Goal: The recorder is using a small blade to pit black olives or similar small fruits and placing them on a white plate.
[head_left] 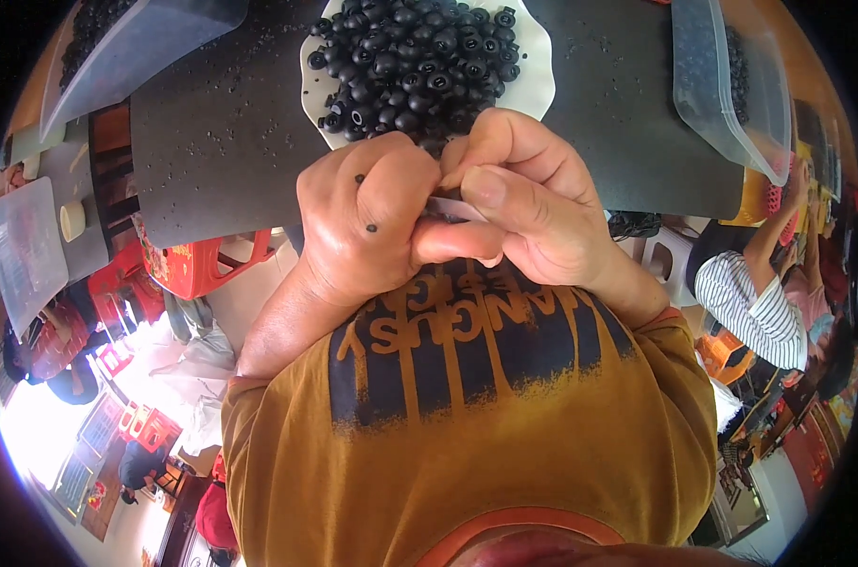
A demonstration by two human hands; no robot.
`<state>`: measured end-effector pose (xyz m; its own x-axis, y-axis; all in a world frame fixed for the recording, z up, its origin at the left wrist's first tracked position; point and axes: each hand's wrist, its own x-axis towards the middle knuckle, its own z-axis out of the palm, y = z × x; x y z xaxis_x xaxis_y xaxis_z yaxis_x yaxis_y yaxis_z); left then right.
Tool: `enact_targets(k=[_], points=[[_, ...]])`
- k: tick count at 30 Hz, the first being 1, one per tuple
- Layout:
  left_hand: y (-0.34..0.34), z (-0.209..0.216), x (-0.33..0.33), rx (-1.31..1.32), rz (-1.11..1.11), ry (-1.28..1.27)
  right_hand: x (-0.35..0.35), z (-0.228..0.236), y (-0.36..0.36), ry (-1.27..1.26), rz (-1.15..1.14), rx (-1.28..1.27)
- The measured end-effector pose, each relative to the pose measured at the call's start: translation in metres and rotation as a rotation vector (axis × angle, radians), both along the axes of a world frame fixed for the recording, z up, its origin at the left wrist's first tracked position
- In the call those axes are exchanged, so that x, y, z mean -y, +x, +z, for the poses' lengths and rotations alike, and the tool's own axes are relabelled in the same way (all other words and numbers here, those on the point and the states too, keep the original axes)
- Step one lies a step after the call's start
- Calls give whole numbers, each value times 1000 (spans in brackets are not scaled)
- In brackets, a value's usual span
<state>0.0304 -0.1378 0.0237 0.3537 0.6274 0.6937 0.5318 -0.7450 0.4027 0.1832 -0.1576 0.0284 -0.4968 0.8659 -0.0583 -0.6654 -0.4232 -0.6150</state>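
My left hand (367, 213) and my right hand (542, 203) meet in front of my chest, at the near edge of the dark table. The left is closed, its curled fingers hiding whatever they hold. Two small black bits stick to the back of it. My right hand pinches with thumb and forefinger, and a thin pale flat piece (455, 209) shows between its thumb and the left fingers. Just beyond the hands, a white wavy-rimmed plate (535, 66) carries a heap of small round black parts (415, 71), some with a ring-shaped opening.
Tiny black crumbs lie scattered over the dark table (230, 142). A clear plastic bin (150, 57) stands at the far left, another clear bin (731, 85) at the far right, both with dark parts. A red stool (207, 265) is beside the table. Other people sit at both sides.
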Motion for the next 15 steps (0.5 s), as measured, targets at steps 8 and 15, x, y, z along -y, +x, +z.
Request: enact_targets(k=[8, 15], points=[[-2, -4, -2, -3, 13, 67, -1, 1, -3, 37, -23, -4], [-15, -4, -1, 71, -28, -197, -25, 12, 32, 661, -608, 505]])
